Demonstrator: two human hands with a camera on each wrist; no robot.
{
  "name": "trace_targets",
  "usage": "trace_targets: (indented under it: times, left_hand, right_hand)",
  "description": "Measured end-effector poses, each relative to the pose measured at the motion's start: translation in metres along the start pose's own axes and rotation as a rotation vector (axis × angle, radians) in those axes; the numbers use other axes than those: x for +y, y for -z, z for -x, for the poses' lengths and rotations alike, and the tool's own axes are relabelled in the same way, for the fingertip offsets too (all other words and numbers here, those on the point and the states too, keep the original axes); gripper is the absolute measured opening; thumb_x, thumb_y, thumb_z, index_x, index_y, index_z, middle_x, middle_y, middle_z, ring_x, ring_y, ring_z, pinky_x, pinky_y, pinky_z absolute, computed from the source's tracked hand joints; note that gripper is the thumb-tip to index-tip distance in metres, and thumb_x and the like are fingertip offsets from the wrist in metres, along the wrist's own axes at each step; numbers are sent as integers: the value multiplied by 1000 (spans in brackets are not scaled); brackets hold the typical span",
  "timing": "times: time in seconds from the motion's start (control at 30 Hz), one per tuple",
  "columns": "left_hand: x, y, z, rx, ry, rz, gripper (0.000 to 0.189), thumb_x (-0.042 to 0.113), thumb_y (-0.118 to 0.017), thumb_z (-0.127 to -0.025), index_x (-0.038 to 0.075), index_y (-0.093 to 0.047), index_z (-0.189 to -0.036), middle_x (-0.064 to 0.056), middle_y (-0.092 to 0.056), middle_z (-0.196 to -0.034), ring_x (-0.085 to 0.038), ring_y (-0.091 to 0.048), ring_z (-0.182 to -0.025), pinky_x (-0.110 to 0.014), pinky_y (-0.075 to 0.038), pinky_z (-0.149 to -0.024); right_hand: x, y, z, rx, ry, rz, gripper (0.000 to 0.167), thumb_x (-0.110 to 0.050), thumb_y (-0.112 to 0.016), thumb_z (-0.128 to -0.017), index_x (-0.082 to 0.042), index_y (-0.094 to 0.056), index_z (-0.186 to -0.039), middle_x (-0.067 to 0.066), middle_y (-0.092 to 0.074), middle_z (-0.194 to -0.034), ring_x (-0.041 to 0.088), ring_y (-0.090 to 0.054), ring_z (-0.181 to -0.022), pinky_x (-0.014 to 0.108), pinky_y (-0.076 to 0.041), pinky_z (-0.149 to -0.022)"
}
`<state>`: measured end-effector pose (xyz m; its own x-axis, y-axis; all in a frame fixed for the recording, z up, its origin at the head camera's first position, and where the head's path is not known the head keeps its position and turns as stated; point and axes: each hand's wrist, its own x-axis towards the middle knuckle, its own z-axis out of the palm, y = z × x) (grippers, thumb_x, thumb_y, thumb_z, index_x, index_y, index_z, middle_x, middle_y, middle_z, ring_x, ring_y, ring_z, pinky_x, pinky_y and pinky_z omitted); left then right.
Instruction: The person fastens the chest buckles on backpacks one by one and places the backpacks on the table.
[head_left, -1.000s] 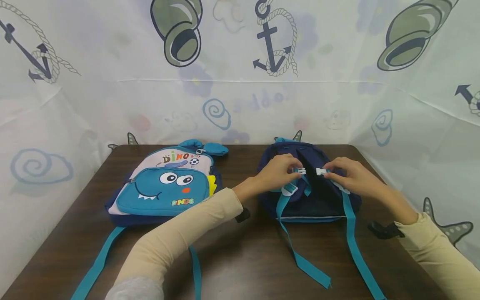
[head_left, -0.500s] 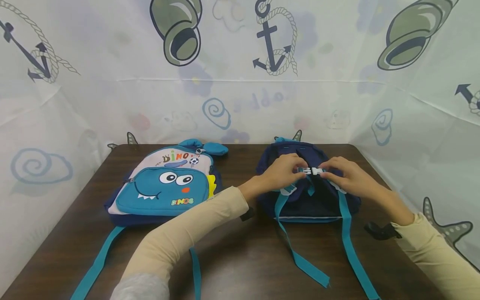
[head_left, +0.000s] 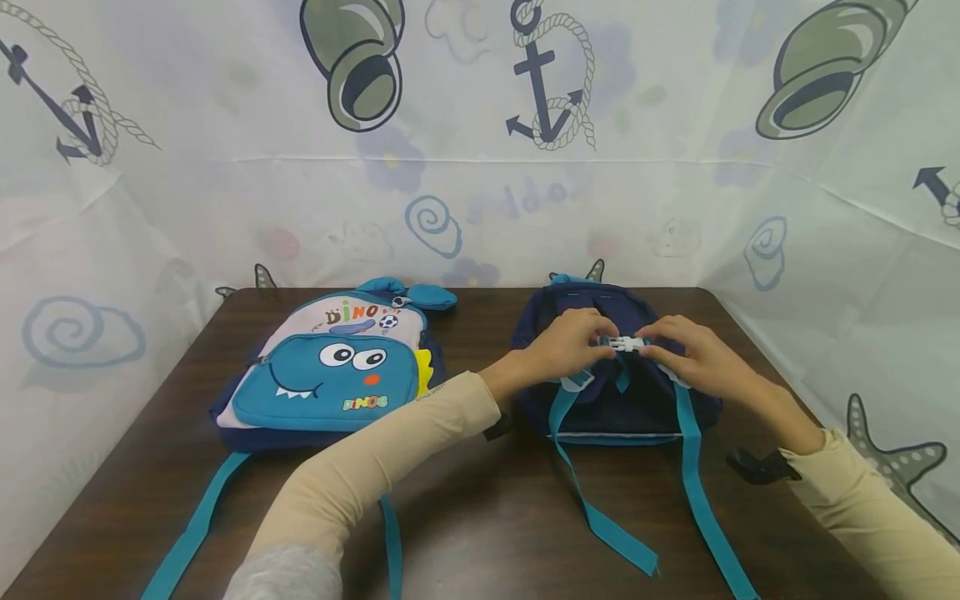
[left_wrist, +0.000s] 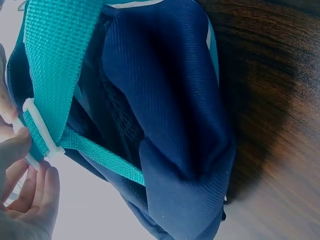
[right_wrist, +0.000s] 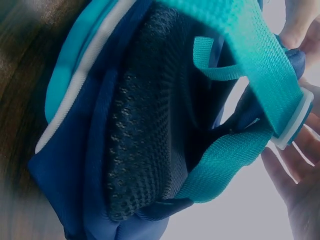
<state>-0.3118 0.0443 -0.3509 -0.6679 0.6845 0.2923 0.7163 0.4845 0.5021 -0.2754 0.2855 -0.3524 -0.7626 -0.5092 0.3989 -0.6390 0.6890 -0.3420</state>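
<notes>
A navy backpack (head_left: 626,412) lies back side up at the right of the table in the head view. Over its middle, a white side-release buckle (head_left: 624,343) spans the gap between both hands. My left hand (head_left: 564,343) pinches its pronged half, while my right hand (head_left: 697,352) pinches the other half. The two halves meet, the prongs still partly showing. Teal webbing runs through a white slider (left_wrist: 42,127) beside the left fingers in the left wrist view. Another slider (right_wrist: 296,120) sits by the right fingers in the right wrist view. Fingers hide the buckle's ends.
A second backpack (head_left: 330,375) with a dinosaur face lies front up at the left, its teal straps trailing toward me. Two loose teal strap ends (head_left: 615,533) hang from the navy backpack onto the brown table (head_left: 480,533). A printed cloth (head_left: 465,108) encloses the back and sides.
Both hands have moved toward each other, mostly the left hand to the right. The buckle halves, apart a second ago, now meet with the prongs entering the other half.
</notes>
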Motion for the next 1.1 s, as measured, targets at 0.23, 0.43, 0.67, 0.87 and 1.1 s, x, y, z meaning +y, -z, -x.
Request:
trace_targets:
  times: [0.23, 0.43, 0.67, 0.87, 1.1]
  left_hand:
    - [0, -2, -1, 12, -15, -1, 28, 19, -70, -94, 7, -71, -120, -4, -68, -109, -13, -63, -96, -13, -50, -77]
    - [1, -5, 0, 11, -51, -19, 32, 20, -70, -94, 6, -70, -122, -5, -69, -112, -14, -64, -98, -12, -50, -78]
    - [1, -5, 0, 2, -112, -67, 44, 21, -70, -93, 5, -62, -134, -8, -66, -122, -13, -65, -100, -11, -50, -79]
    - [-2, -7, 2, -50, -162, -80, 49, 17, -69, -94, 3, -56, -139, -9, -61, -128, -11, -65, -95, -11, -50, -79]
    - [-2, -9, 5, -135, -118, -218, 51, 30, -66, -97, 11, -53, -143, -3, -52, -130, -8, -58, -94, -13, -48, -76]
  right_hand:
    - [0, -2, 1, -3, -3, -9, 24, -6, -68, -93, -5, -70, -117, 6, -68, -108, 21, -56, -94, 34, -50, -77]
    - [-1, -5, 2, -6, 14, -33, 24, -6, -69, -93, -5, -70, -117, 6, -68, -109, 17, -56, -96, 29, -50, -77]
    - [-1, -9, -2, 9, 113, -27, 26, 0, -71, -88, -2, -71, -114, 4, -70, -104, 9, -56, -91, 25, -50, -72]
    - [0, -13, -3, -29, 194, -14, 28, 3, -72, -86, -1, -71, -113, 6, -70, -104, 13, -58, -89, 23, -51, -70]
    - [-9, -13, -8, -158, 86, 35, 20, -11, -70, -92, -7, -72, -112, 5, -70, -111, 22, -62, -100, 38, -54, -79]
